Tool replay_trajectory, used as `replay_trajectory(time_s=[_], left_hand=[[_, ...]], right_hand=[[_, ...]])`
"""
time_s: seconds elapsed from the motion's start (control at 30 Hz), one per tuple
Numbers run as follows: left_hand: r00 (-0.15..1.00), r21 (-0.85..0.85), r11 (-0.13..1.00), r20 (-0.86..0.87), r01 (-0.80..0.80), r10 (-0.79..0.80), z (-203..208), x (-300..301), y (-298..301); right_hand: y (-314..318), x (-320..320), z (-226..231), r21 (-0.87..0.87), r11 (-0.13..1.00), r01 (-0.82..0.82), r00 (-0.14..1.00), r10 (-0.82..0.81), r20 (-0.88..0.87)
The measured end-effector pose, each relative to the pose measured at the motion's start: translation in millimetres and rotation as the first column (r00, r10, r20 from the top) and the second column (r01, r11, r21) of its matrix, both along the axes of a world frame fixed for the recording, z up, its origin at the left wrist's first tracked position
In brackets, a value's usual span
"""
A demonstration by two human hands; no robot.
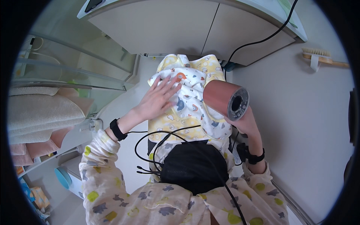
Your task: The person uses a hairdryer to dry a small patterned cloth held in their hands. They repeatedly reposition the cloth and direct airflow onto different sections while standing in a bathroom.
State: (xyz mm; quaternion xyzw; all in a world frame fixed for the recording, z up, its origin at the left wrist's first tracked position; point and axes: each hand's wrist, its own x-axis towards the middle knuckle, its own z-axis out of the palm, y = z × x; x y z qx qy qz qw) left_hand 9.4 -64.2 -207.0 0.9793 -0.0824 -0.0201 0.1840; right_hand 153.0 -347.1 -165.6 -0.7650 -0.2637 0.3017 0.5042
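A reddish-pink hair dryer (220, 96) is in my right hand (245, 123), whose fingers are mostly hidden behind its body. The dryer's round, clear-rimmed end tilts up toward me, and its barrel points left over the cloth. A white cloth (195, 98) with small coloured prints lies rumpled across my lap. Around and under it shows yellow printed fabric (165, 129); I cannot tell whether both are one piece. My left hand (155, 99) has its fingers spread, flat over the white cloth's left part, holding nothing.
A black pouch (191, 168) with loose cables (150, 140) hangs at my front. Ahead stands a cabinet (157, 30), with a black cord (258, 41) running down past it. Towels (45, 110) hang at the left, and a wooden-handled brush (318, 58) hangs on the right wall.
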Motion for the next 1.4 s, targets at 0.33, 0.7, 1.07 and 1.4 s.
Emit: replay_trajectory(time_s=[0.33,0.7,1.07,1.4], left_hand=[[0.832,-0.156,0.976,-0.514,0.15,-0.21,0.4,-12.8,6.5],[0.994,-0.072,0.997,0.098,-0.037,0.044,-19.8,10.7,11.0],[0.983,-0.355,0.917,0.088,0.184,-0.163,-5.9,-0.4,-29.7],[0.949,-0.115,0.942,-0.066,-0.314,0.308,4.8,-1.9,-13.2]], right_hand=[[22.1,4.6,-5.8,-0.002,0.998,-0.069,0.984,0.068,-0.165],[28.2,-3.1,-16.0,-0.026,0.993,-0.118,0.991,0.116,-0.064],[10.0,-4.8,-5.8,0.057,0.998,-0.011,0.998,0.014,-0.054],[12.6,-2.3,-1.7,0.012,1.0,0.009,0.997,-0.008,-0.075]])
